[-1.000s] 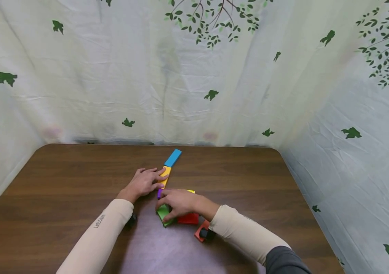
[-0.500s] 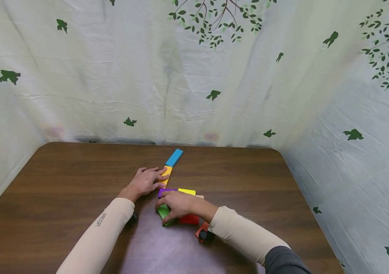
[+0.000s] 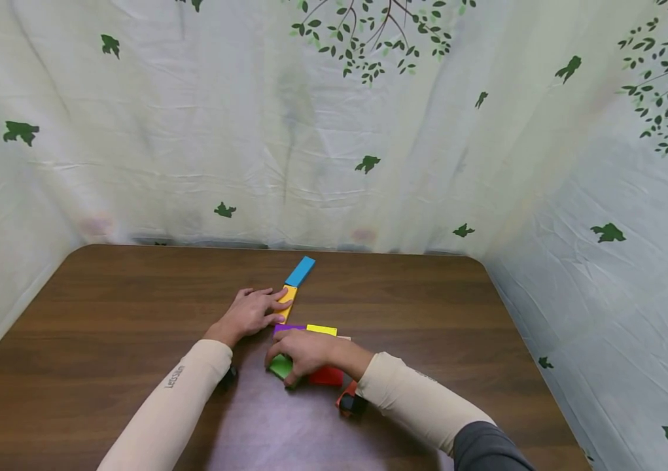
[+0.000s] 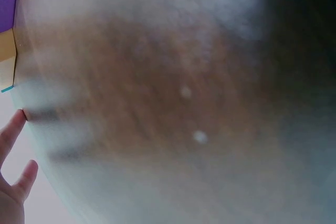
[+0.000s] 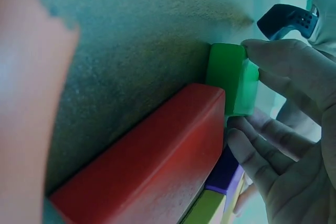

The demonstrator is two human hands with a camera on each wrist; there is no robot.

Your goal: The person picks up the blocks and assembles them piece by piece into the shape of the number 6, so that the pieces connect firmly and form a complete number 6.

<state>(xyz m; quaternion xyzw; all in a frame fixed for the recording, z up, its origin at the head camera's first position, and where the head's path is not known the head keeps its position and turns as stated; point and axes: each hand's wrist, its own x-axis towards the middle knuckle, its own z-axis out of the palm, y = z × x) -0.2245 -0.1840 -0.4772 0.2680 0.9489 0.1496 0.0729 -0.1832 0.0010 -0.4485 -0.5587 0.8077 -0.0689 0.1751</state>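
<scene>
My left hand [image 3: 248, 314] lies with spread, fairly straight fingers on an orange-yellow block [image 3: 289, 297] in the head view. My right hand [image 3: 307, 350] pinches a green block [image 3: 279, 366] between thumb and fingers, partly covering it. In the right wrist view the green block [image 5: 231, 77] stands at the end of a long red block [image 5: 147, 156]. A purple block [image 3: 289, 327] and a yellow block [image 3: 322, 330] lie end to end just beyond my right hand. The left wrist view catches only some fingertips [image 4: 16, 129] and the purple block [image 4: 7, 1] at its left edge.
A blue block [image 3: 300, 271] continues from the orange-yellow one toward the table's far edge. Below my right wrist lies an orange-red piece [image 3: 347, 396], partly behind a black wrist camera [image 3: 352, 403]. A leaf-printed curtain [image 3: 334, 131] surrounds the brown table [image 3: 151, 307].
My right hand has shifted slightly toward me, uncovering more of the purple block. The green block has turned a little in its grip. My left hand stays on the orange-yellow block.
</scene>
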